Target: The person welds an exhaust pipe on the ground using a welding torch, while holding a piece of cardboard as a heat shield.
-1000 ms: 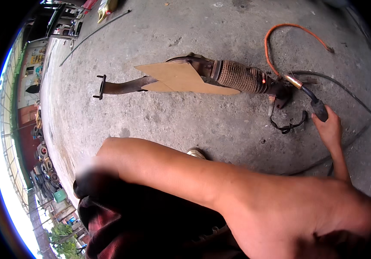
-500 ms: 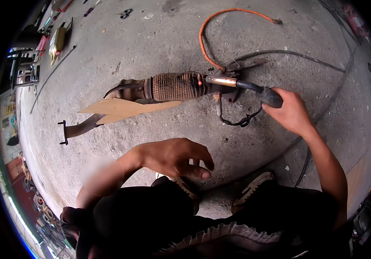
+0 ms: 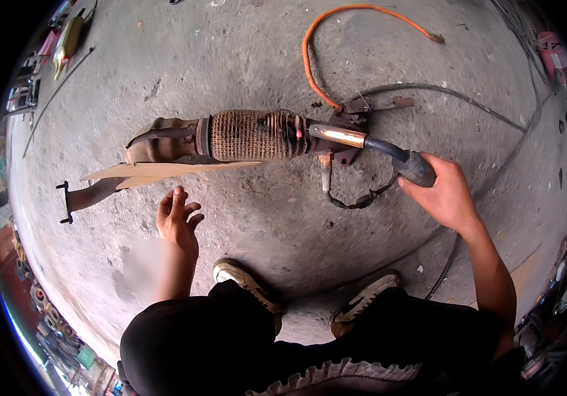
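My right hand (image 3: 447,195) is wrapped round the black handle of a welding torch (image 3: 415,168). The torch's copper nozzle (image 3: 346,136) lies over the right end of an exhaust pipe section, close to a glowing red spot (image 3: 298,134). Rusty woven mesh (image 3: 244,134) sheathes the middle of this exhaust section (image 3: 164,148), and a flanged pipe (image 3: 92,194) sticks out at its left. A pointed cardboard piece (image 3: 158,173) rests along its near side. Just below the cardboard, my left hand (image 3: 179,214) is raised with fingers apart, holding nothing.
A sensor with a dark wire (image 3: 346,203) hangs from the exhaust's right end. Beyond it, an orange cable (image 3: 307,53) curves over the concrete floor, near a black cable (image 3: 455,91). A yellowish bottle (image 3: 67,43) lies at far left. My shoes (image 3: 244,280) stand on the near side.
My left hand has moved left and away from me, towards the cardboard, and its fingers have opened out. The right hand still grips the torch at the exhaust's right end. The view has shifted somewhat.
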`<act>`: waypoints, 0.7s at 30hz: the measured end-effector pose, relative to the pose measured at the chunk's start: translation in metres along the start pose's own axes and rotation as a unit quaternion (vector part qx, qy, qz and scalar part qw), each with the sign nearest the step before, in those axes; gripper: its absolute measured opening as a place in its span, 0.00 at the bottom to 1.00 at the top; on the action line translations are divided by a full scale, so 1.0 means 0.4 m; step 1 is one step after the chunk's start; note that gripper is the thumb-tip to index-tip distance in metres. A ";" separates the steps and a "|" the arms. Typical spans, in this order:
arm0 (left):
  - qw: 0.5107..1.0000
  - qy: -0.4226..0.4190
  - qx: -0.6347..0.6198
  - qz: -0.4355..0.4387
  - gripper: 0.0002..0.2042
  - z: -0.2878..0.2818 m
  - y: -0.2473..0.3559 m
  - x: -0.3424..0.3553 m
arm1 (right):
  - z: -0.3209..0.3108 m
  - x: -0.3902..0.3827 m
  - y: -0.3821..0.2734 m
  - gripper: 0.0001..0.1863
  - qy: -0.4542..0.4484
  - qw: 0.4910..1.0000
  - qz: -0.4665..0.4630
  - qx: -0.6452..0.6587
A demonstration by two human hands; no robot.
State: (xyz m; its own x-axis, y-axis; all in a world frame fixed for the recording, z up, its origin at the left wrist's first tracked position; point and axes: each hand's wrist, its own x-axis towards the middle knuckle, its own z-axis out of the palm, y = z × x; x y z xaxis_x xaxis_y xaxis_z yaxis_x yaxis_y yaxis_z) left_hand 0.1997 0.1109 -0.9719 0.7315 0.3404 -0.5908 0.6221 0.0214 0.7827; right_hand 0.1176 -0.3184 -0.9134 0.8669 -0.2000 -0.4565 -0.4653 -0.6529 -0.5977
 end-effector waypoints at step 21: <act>0.916 0.119 0.257 0.283 0.39 -0.104 0.077 0.180 | -0.012 -0.059 -0.094 0.17 0.056 0.998 0.042 0.004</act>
State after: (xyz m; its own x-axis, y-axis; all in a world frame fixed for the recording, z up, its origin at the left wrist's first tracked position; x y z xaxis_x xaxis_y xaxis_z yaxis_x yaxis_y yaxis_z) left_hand 0.2600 0.1752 -0.9822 0.9341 0.3568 -0.0106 0.2553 -0.6470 0.7185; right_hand 0.1156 -0.2929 -0.8771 0.8397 -0.3340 -0.4283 -0.5374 -0.6250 -0.5662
